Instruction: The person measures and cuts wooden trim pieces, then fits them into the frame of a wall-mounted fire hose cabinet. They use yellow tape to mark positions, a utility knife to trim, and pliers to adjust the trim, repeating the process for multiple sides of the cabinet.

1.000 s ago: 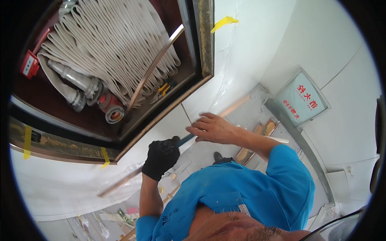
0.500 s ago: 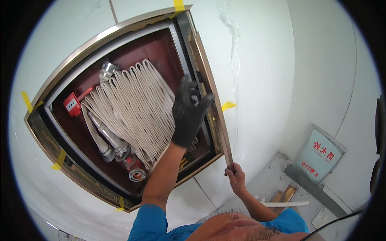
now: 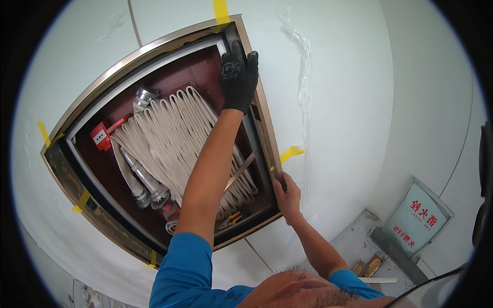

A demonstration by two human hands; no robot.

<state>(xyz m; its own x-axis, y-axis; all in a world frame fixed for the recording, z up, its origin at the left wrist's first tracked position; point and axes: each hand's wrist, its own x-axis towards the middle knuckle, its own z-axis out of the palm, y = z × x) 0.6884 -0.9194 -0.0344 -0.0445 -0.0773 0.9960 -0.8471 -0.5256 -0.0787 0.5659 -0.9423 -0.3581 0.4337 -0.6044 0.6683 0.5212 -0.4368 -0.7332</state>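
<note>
A recessed fire hose cabinet in the wall has a bronze-coloured metal trim frame (image 3: 102, 82). Along its right side runs a metal trim strip (image 3: 267, 120). My left hand (image 3: 239, 77), in a black glove, lies against the upper part of that side, fingers stretched and thumb apart. Lower on the same strip, my bare right hand (image 3: 288, 199) grips the edge near the bottom corner, thumb on the front; some fingers are hidden. Inside the cabinet hangs a folded white fire hose (image 3: 169, 138), partly covered by my left forearm. A narrow metal piece (image 3: 239, 173) lies slantwise across it.
Metal nozzles (image 3: 146, 177), a red alarm box (image 3: 101, 136) and yellow-handled pliers (image 3: 233, 219) are in the cabinet. Yellow tape (image 3: 291, 153) marks the frame's edges. A glass panel door (image 3: 416, 218) leans at the lower right, by wood scraps (image 3: 371, 266) on the floor.
My left hand has moved up the right side. My right hand has risen from the strip's lower end, and the strip, formerly jutting below the corner, now lines up with the frame.
</note>
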